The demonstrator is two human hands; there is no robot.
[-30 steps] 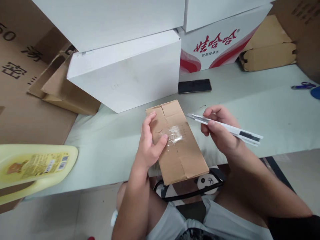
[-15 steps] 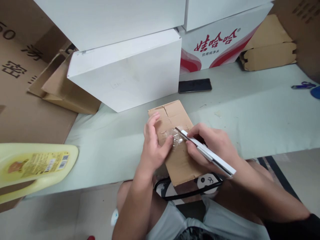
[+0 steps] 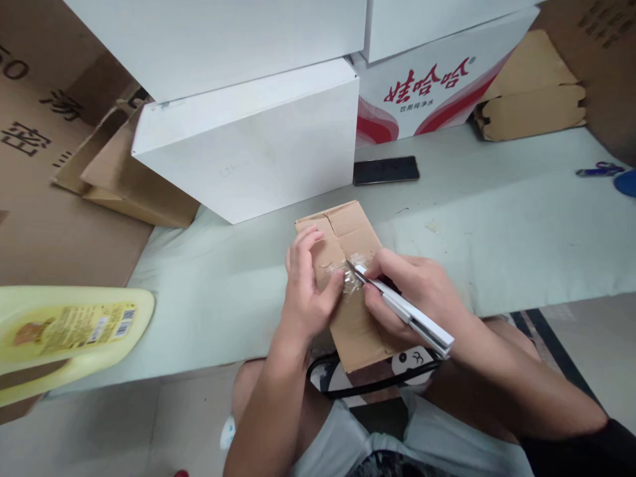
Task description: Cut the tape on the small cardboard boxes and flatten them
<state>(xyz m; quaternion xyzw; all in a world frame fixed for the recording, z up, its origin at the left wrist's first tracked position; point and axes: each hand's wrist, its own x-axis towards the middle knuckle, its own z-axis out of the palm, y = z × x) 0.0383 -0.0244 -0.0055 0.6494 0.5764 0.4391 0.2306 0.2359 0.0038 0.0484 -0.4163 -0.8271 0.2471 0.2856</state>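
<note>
A small brown cardboard box (image 3: 360, 331) lies at the table's near edge, its lower end jutting over. My left hand (image 3: 311, 285) grips the box along its left side, thumb pressed on top beside a crumpled patch of clear tape (image 3: 354, 281). In my right hand (image 3: 417, 285) is a white utility knife (image 3: 415, 315), fingers closed around it. Its dark blade points up and to the left, with the tip at the tape and the seam. A slit or tear runs along the seam toward the far end of the box.
White cartons (image 3: 248, 152) stand stacked along the back, with a black phone (image 3: 386, 170) in front. An open brown box (image 3: 134, 165) is at left, near a yellow jug (image 3: 74, 328). Flattened cardboard (image 3: 531, 112) and purple scissors (image 3: 600, 170) lie at right.
My right hand has shifted slightly left with the utility knife, and the blade tip is now a little lower, against the seam at the tape. My left hand stays on the cardboard box.
</note>
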